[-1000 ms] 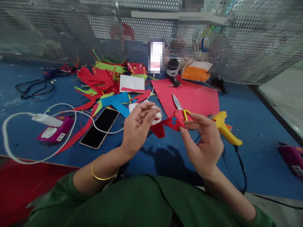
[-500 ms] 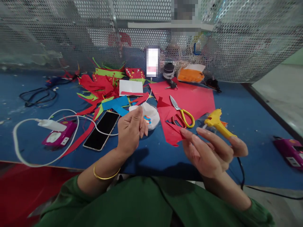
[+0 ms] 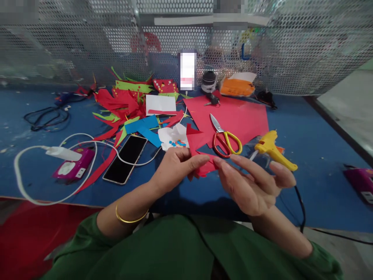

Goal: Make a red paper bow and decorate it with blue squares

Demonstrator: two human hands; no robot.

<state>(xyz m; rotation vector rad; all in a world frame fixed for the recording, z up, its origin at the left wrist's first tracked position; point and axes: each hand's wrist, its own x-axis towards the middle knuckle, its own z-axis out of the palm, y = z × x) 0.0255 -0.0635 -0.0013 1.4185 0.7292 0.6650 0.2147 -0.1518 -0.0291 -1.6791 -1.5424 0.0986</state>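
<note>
Between my hands is a folded piece of red paper (image 3: 194,140). My left hand (image 3: 177,167) pinches its lower left part, thumb on top. With thumb and index finger my right hand (image 3: 250,186) grips its lower right corner, the other fingers spread out. Just beyond lie scissors (image 3: 222,137) with one red and one yellow handle, on a large red sheet (image 3: 236,116). A crumpled white paper (image 3: 167,136) with small blue and orange bits sits beyond my left hand. The yellow glue gun (image 3: 269,149) rests right of the scissors, near my right fingers.
Left of my hands lie a black phone (image 3: 126,159), a white cable (image 3: 84,135) and a purple socket box (image 3: 71,163). Red and green scraps (image 3: 119,103) and blue strips (image 3: 145,127) are piled behind. A perforated metal screen (image 3: 87,46) bounds the table's back.
My left hand has moved right and down from above the white paper and taken hold of the red paper. My right hand has shifted slightly left, still gripping its corner.
</note>
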